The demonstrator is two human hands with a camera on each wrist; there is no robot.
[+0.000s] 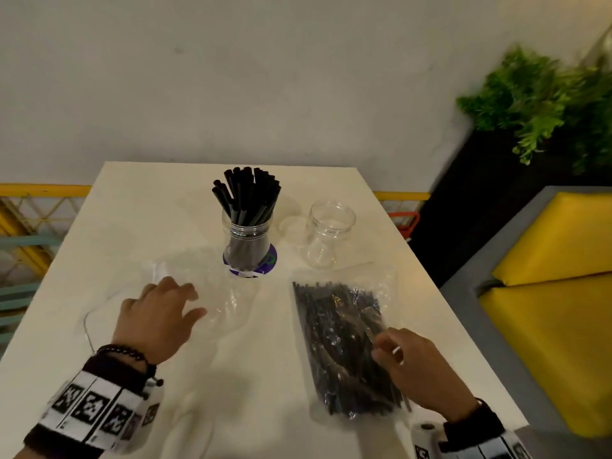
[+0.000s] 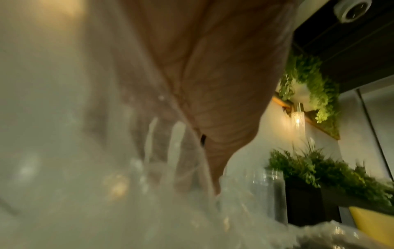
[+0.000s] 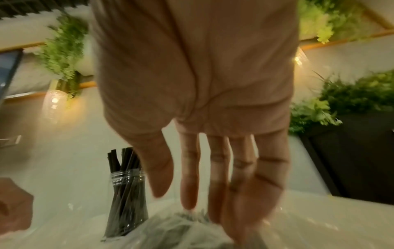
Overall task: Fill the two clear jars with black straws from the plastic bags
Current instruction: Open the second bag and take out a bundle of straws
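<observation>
On the white table (image 1: 139,226) a clear jar (image 1: 246,240) stands packed with black straws (image 1: 246,197); it also shows in the right wrist view (image 3: 125,202). To its right stands an empty clear jar (image 1: 328,233). A plastic bag full of black straws (image 1: 341,342) lies in front of the empty jar. My right hand (image 1: 397,356) touches that bag's right edge, fingers (image 3: 189,176) straight and pointing down onto the bag (image 3: 170,232). My left hand (image 1: 165,309) rests spread on a flat, empty clear bag (image 1: 228,303); its wrist view is blurred by plastic.
A clear lid (image 1: 291,226) lies between the two jars. A grey bench with yellow cushions (image 1: 556,293) runs along the table's right side. Green plants (image 1: 543,101) in a black planter stand at the back right. A yellow railing (image 1: 39,190) shows beyond the left edge.
</observation>
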